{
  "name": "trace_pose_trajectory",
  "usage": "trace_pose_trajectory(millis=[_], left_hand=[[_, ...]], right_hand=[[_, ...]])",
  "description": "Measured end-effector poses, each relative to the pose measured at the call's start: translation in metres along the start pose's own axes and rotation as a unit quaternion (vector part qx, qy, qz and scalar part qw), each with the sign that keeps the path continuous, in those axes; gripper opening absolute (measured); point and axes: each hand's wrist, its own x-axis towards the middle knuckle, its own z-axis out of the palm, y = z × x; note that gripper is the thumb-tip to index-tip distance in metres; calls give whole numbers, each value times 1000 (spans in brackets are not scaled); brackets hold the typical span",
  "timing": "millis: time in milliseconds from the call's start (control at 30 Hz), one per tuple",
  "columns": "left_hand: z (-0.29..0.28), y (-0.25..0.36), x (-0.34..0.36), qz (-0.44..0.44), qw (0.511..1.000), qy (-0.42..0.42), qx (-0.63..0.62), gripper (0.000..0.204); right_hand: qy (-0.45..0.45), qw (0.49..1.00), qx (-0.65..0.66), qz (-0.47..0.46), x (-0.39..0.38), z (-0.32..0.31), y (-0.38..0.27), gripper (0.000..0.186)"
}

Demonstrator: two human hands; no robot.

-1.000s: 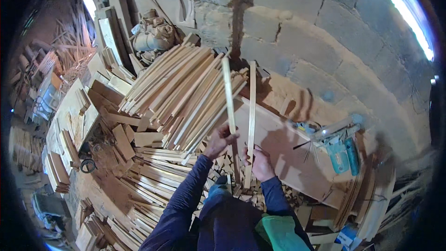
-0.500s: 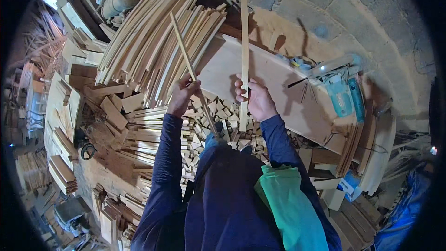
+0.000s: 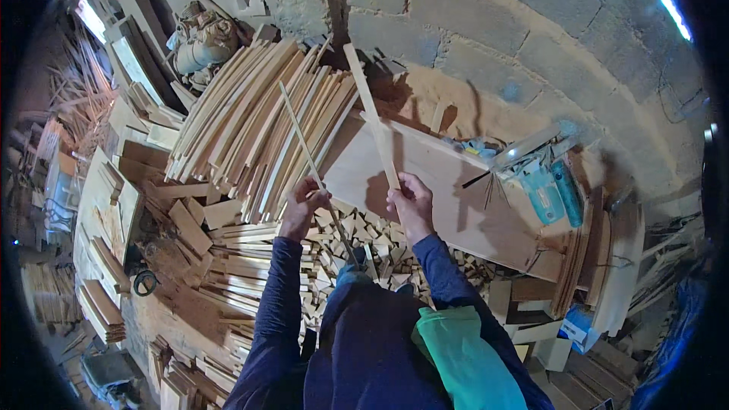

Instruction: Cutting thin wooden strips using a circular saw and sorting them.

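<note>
Mostly beyond the right hand [image 3: 413, 205], a pale wooden strip [image 3: 371, 114].

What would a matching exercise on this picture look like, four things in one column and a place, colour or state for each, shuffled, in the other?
Things:
1. Left hand and right hand
2. Tool
3. Wheel
4. Small wood pieces

Descriptions:
A. Dark and round
B. In a jumbled heap
C. Each holding a wooden strip
D. Blue-green

Pairs: 1-C, 2-D, 3-A, 4-B
</note>
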Motion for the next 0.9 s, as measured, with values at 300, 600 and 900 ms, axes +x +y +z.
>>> trace_pose_trajectory(millis=[300,600,900], left_hand=[[6,-8,6,-28,1000,-10,-8,32],[50,1,29,-34,999,-29,14,30],[95,10,38,-30,997,-55,34,25]], right_hand=[[-10,998,-45,-41,-1,2,-7,33],[-148,963,127,186,6,-17,2,31],[-227,933,175,219,2,-16,-8,36]])
